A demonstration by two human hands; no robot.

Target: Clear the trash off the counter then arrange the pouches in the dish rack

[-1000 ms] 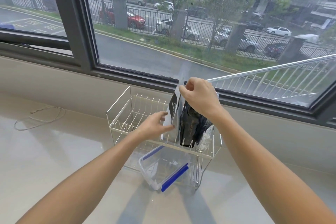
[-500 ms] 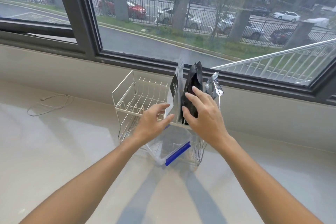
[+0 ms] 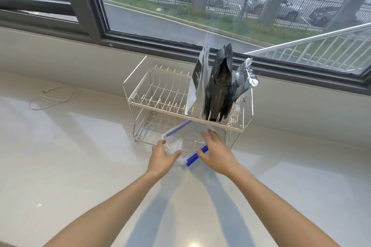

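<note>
On the pale glossy counter [image 3: 60, 166] below the dark-framed window [image 3: 96, 6], a thin loose loop of white cord [image 3: 54, 96] lies far to the left, well apart from everything else, and looks like the one bit of clutter left. Further right stands the two-tier white wire dish rack [image 3: 138, 84], whose left slots are bare while its right end holds three upright pouches: a white-and-black flat pouch [image 3: 197, 84], a matt black gusseted pouch [image 3: 219, 86] and a crinkled silver foil pouch [image 3: 244, 82], side by side and leaning slightly. Half a second ago both hands were up at these pouches; now they have dropped to the clear plastic container with blue clip edges [image 3: 186, 142] that juts out from the rack's lower tier. The left hand [image 3: 162, 156] grips its near left corner, thumb curled over the rim, and the right hand [image 3: 216, 152] lies with relaxed, spread fingers over the near right side by the blue clip. That suggests the pouches count as arranged and the container is next. Room is tight above it, under the upper tier's front rail, and behind by the wall, but the counter towards the person is wide open, so sliding it straight out seems the easy path.
</note>
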